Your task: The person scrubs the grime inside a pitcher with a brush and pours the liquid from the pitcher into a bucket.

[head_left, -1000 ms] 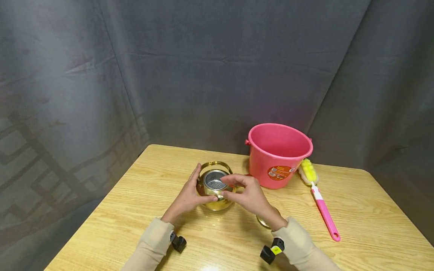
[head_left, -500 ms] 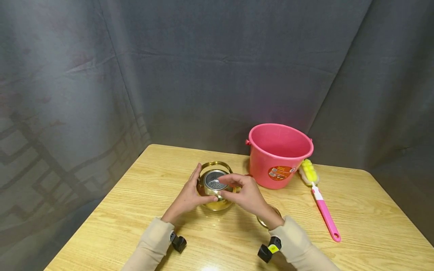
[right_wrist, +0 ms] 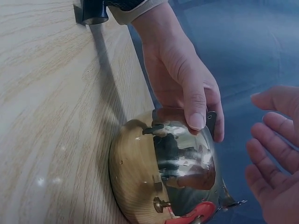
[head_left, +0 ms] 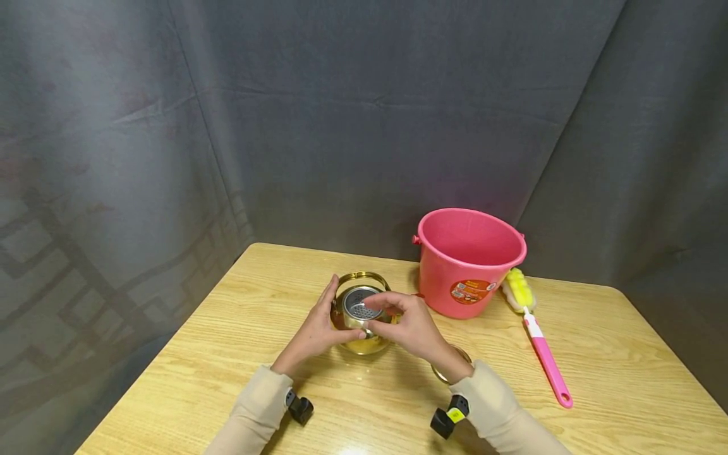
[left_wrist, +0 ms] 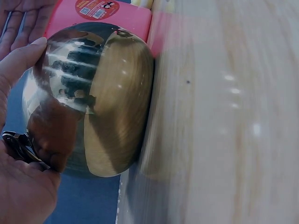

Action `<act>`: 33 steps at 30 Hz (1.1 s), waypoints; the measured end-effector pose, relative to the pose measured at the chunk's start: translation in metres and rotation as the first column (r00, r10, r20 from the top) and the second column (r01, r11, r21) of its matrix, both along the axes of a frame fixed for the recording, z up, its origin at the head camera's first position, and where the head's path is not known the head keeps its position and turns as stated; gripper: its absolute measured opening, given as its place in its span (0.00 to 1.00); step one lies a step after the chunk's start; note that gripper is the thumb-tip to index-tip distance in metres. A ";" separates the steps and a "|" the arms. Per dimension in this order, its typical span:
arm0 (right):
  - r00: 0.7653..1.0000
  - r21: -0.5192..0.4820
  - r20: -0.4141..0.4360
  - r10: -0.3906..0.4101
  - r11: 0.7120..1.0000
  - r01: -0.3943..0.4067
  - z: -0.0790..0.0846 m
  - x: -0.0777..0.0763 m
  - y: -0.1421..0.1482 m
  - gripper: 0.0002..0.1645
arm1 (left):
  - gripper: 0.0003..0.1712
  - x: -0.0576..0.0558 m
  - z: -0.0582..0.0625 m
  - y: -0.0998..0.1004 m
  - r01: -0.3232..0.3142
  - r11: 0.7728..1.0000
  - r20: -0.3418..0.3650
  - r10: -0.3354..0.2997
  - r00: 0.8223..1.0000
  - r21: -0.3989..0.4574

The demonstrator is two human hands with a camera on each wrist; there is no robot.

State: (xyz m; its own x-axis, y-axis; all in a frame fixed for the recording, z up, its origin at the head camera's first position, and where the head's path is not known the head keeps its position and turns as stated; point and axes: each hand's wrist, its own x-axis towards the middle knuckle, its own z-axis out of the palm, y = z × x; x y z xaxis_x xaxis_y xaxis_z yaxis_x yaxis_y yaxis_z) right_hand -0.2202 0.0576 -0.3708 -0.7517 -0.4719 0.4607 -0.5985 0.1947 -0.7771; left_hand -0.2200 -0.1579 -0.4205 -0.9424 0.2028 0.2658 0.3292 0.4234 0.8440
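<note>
A shiny gold teapot (head_left: pixel 366 346) with a raised hoop handle (head_left: pixel 362 275) stands on the table. In its top opening sits a perforated metal strainer (head_left: pixel 354 299). My left hand (head_left: pixel 314 325) grips the pot's left side, thumb across the front; the left wrist view shows the rounded body of the teapot (left_wrist: pixel 119 102) close up. Over the strainer's right part hovers my right hand (head_left: pixel 412 323), fingers loosely bent and thumb apart. The right wrist view shows space between my right hand (right_wrist: pixel 278 158) and the pot. Beneath the right wrist lies a round gold lid (head_left: pixel 466 355), mostly hidden.
A pink bucket (head_left: pixel 440 281) with a red label stands behind and right of the pot. Right of it lies a brush (head_left: pixel 548 366) with a yellow sponge head and pink handle. Dark curtains (head_left: pixel 364 126) hang behind the wooden table (head_left: pixel 273 272).
My right hand has shifted slightly left over the strainer. The left hand and the teapot stay where they were.
</note>
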 end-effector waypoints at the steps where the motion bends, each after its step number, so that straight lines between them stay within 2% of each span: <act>1: 1.000 0.003 0.001 -0.002 1.000 0.002 0.000 0.000 0.000 0.18 | 0.71 0.000 0.000 0.000 0.000 1.000 -0.001 0.000 1.000 0.000; 5: 1.000 0.002 -0.001 -0.003 1.000 0.003 0.006 0.004 -0.003 0.18 | 0.71 0.000 0.000 0.000 0.004 1.000 -0.004 -0.004 1.000 0.003; 10: 1.000 0.014 -0.007 0.000 1.000 0.000 0.025 0.018 -0.007 0.16 | 0.71 0.000 -0.001 0.000 0.008 1.000 -0.006 -0.008 1.000 0.005; 13: 1.000 0.018 -0.008 0.007 1.000 -0.007 0.031 0.022 -0.008 0.15 | 0.71 0.000 -0.001 -0.001 0.007 1.000 -0.011 -0.007 1.000 0.000; 27: 1.000 0.020 0.001 0.022 1.000 -0.022 0.025 0.016 -0.011 0.10 | 0.70 0.000 0.000 -0.001 0.007 1.000 -0.015 -0.007 1.000 -0.009; 33: 1.000 0.034 0.013 0.012 0.999 -0.012 0.027 0.016 -0.012 0.10 | 0.63 -0.001 0.000 -0.003 0.013 0.999 -0.023 -0.014 1.000 -0.037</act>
